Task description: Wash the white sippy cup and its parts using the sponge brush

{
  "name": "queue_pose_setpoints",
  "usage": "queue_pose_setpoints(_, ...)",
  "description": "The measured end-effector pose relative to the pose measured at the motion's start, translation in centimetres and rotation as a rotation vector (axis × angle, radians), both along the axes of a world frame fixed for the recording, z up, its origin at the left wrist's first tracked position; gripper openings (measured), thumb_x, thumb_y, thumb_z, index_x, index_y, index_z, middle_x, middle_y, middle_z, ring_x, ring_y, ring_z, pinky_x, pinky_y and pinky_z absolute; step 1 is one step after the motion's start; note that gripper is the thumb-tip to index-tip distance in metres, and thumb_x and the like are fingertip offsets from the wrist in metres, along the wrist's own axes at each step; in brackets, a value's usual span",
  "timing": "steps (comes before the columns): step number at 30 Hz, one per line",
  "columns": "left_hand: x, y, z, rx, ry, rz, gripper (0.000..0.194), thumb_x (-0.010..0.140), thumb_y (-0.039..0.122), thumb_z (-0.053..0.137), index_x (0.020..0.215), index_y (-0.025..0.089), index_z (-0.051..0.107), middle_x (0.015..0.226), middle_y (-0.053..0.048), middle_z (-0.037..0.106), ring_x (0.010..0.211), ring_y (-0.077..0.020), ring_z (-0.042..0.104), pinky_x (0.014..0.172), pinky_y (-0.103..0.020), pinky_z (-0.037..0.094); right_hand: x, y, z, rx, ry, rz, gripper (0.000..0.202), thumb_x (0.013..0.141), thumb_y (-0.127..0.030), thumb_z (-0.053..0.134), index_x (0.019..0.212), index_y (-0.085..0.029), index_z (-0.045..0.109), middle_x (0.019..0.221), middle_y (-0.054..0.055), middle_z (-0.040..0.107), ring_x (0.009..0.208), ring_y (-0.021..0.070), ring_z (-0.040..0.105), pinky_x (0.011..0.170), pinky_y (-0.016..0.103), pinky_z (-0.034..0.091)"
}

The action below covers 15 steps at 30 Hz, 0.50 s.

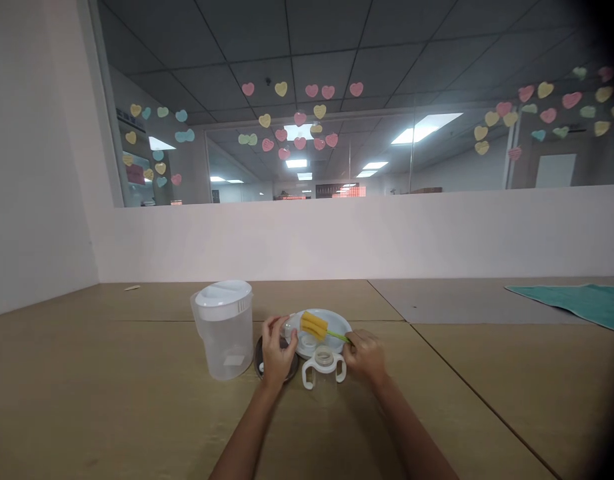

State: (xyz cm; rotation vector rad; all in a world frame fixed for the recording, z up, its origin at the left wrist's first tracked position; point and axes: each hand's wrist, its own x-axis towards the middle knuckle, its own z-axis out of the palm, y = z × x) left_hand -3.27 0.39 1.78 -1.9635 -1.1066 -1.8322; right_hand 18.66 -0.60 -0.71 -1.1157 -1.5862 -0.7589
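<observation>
My right hand [365,355] is closed round the green handle of a bottle brush with a yellow sponge head [313,325]. The brush points left above a white plate [343,321]. My left hand [277,353] curls round a small clear dome-shaped cap [289,325], just left of the sponge. Between my wrists stands a clear baby bottle with two white handles [325,368], its top uncovered. A small pale ring-shaped part [308,341] lies on the plate. Under my left hand is a dark round lid [290,371], partly hidden.
To the left stands a translucent pitcher with a white lid [225,333]. A teal cloth [581,301] lies at the far right of the wooden table [151,400]. Behind it rises a low white wall [337,243] under a window with heart-shaped notes.
</observation>
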Motion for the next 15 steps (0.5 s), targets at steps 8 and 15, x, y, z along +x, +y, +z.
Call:
queue_pose_setpoints(8,-2.2,2.3,-2.0,-0.105,0.137,0.186,0.027,0.081,0.022,0.05,0.106,0.022,0.06,0.106,-0.008,0.051,0.101,-0.022,0.053,0.088,-0.04,0.046,0.6,1.1,-0.8,-0.011,0.097,-0.081,0.022,0.07,-0.012,0.042,0.068,-0.017,0.064,0.058,0.002,0.06,0.056,0.0128,0.052,0.056,0.024,0.028)
queue_pose_setpoints(15,-3.5,3.5,-3.3,-0.247,0.121,0.244,0.032,0.078,0.02,0.048,0.109,0.018,0.056,0.11,-0.008,0.054,0.105,-0.0239,0.051,0.093,-0.04,0.043,0.3,1.4,-1.1,-0.002,0.104,-0.097,0.024,0.071,-0.013,0.041,0.069,-0.018,0.064,0.059,0.003,0.061,0.056,0.0139,0.055,0.055,0.023,0.031)
